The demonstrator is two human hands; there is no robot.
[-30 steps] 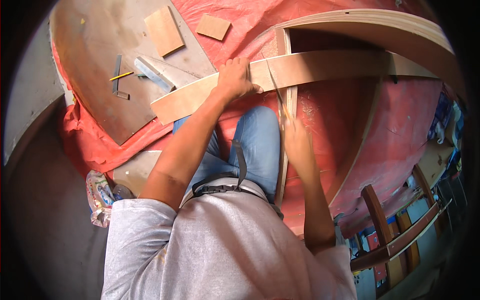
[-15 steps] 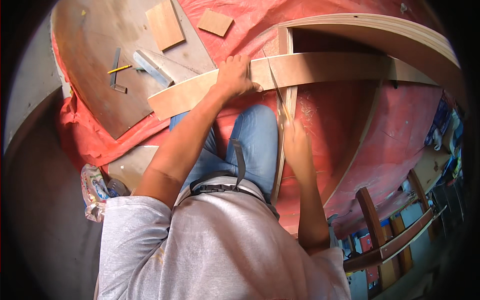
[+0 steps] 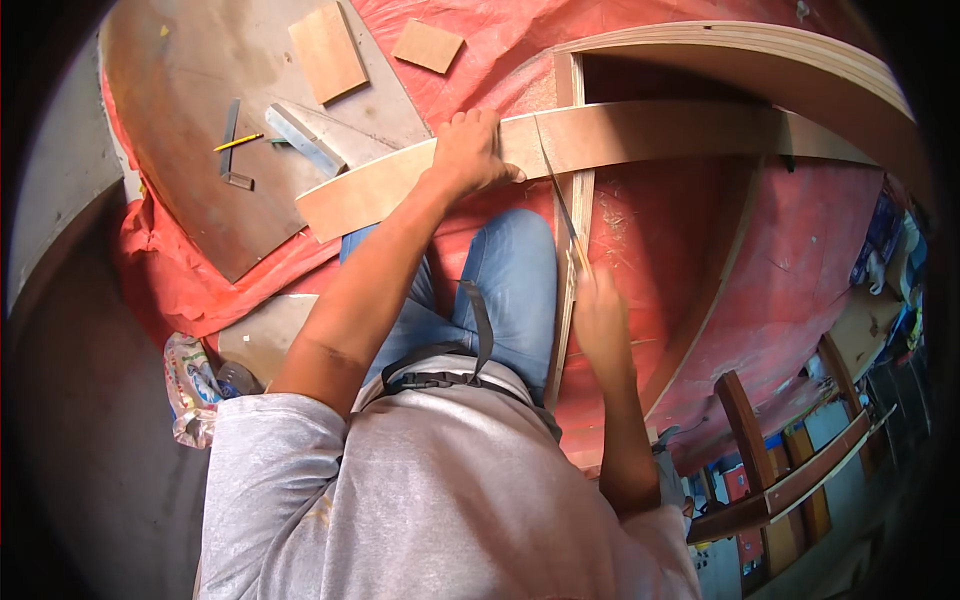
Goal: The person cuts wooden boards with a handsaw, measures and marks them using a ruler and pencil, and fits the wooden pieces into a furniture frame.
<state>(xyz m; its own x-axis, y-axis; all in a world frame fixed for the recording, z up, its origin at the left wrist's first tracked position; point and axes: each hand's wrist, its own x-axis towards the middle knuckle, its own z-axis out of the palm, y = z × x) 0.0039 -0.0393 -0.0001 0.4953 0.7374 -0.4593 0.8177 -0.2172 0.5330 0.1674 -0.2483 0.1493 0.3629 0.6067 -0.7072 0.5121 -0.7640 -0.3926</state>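
Note:
A long, pale plywood strip [image 3: 640, 138] lies crosswise in front of me. My left hand [image 3: 472, 150] grips it, fingers over its far edge and thumb spread along its face. To the right of that hand, a handsaw [image 3: 562, 205] slants across the strip, its thin blade on the wood. My right hand [image 3: 601, 305] is closed around the saw's handle, nearer to my body, and is slightly blurred. Beneath the strip by the blade runs a plywood rib [image 3: 583, 200] set on edge.
Curved layered plywood [image 3: 760, 48] arches at the far right. On a brown board [image 3: 200, 190] at left lie a try square [image 3: 230, 130], a yellow pencil [image 3: 238, 142], a metal-bladed tool [image 3: 303, 138] and a wood block [image 3: 328, 52]. Red sheeting [image 3: 500, 50] covers the floor. A plastic bag [image 3: 190, 385] sits left.
My right hand has drawn the saw back toward my body, and more of the blade shows on the near side of the strip. My left hand stays in place.

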